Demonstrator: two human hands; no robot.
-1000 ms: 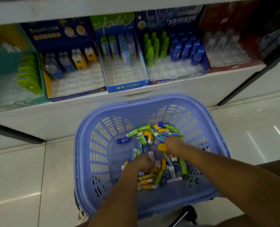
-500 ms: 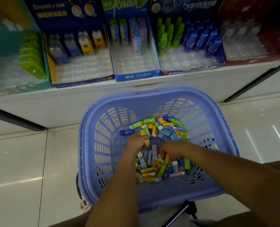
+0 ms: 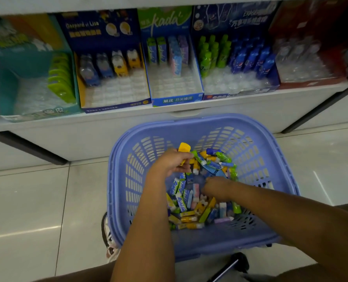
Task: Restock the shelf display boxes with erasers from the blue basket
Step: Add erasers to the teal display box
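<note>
Eraser (image 3: 184, 148) in L hand (image 3: 170, 163), tip toward shelf (image 3: 108, 127)

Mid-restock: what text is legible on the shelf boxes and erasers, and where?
"Gaspard et Lisa": dark blue display box, header.
"kada": green-topped display box, header.
"解压 开关橡皮": its front lip.
"kada": eraser sleeve in blue basket.
Too blurred to read: navy display box, teal display box.
</note>
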